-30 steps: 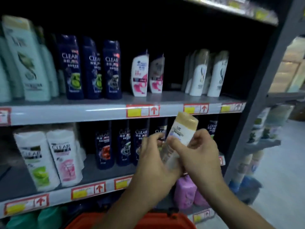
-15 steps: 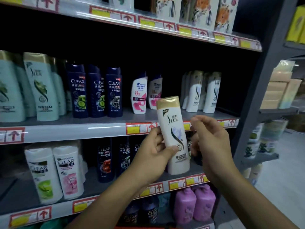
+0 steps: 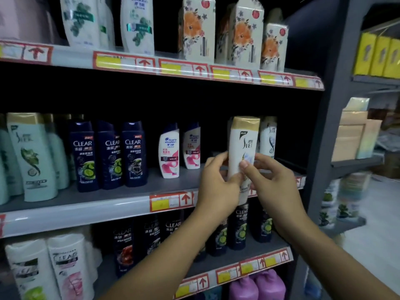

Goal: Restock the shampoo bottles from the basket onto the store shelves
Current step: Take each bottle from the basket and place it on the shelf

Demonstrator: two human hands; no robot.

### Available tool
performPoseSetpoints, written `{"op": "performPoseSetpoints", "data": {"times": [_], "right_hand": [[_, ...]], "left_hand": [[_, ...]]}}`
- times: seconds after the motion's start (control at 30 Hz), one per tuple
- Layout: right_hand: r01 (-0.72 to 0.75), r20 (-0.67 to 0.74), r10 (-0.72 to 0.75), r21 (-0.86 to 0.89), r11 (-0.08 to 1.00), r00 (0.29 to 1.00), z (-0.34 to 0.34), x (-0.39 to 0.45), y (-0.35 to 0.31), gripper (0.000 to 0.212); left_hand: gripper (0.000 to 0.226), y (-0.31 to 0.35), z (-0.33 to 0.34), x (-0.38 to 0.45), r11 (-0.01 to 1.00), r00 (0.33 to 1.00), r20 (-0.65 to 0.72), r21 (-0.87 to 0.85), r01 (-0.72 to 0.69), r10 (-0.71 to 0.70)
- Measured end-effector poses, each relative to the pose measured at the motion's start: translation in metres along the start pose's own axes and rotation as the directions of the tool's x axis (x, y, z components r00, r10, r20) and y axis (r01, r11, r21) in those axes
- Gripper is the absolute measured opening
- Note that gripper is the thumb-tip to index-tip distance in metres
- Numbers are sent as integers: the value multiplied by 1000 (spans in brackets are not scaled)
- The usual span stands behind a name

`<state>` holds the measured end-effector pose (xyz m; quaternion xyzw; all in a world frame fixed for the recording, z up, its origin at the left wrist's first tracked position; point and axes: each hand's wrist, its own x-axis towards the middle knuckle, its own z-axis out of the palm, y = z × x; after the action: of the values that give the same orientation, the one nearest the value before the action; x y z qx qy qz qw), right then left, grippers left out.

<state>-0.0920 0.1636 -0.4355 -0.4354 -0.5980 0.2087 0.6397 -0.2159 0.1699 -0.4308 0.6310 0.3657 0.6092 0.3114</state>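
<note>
A white shampoo bottle [image 3: 242, 146] with a gold cap stands upright between my hands at the right end of the middle shelf [image 3: 108, 204]. My left hand [image 3: 218, 185] grips its left side and my right hand [image 3: 272, 180] pinches its front with thumb and fingers. Its base hangs over the shelf's front edge. Behind it stand matching white bottles [image 3: 268, 137]. The basket is out of view.
On the same shelf stand dark blue Clear bottles [image 3: 110, 154], two small white and pink bottles [image 3: 170, 151] and pale green bottles [image 3: 30, 156]. Flowered cartons [image 3: 198, 29] fill the shelf above. A grey upright post [image 3: 331, 118] bounds the right side.
Both hands have lifted the bottle from waist height up and to the right, from in front of the lower shelf to the middle shelf beside the matching bottles. The basket has left the view.
</note>
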Motion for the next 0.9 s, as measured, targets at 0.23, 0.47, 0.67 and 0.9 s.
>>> {"op": "performPoseSetpoints", "data": {"times": [0.23, 0.47, 0.67, 0.9], "right_hand": [[67, -57, -67, -3, 998, 996, -17, 90, 26, 22], [27, -68, -28, -15, 1000, 997, -20, 146, 95, 17], [-24, -141, 24, 1, 1000, 990, -15, 162, 122, 13], [-50, -154, 48, -12, 999, 987, -8, 150, 113, 13]], "left_hand": [[37, -7, 54, 80, 998, 994, -103, 57, -34, 40], [37, -55, 93, 135, 992, 989, -136, 106, 67, -52], [36, -74, 110, 152, 987, 984, -166, 138, 86, -62], [44, -67, 105, 148, 975, 979, -180, 185, 126, -93]]}}
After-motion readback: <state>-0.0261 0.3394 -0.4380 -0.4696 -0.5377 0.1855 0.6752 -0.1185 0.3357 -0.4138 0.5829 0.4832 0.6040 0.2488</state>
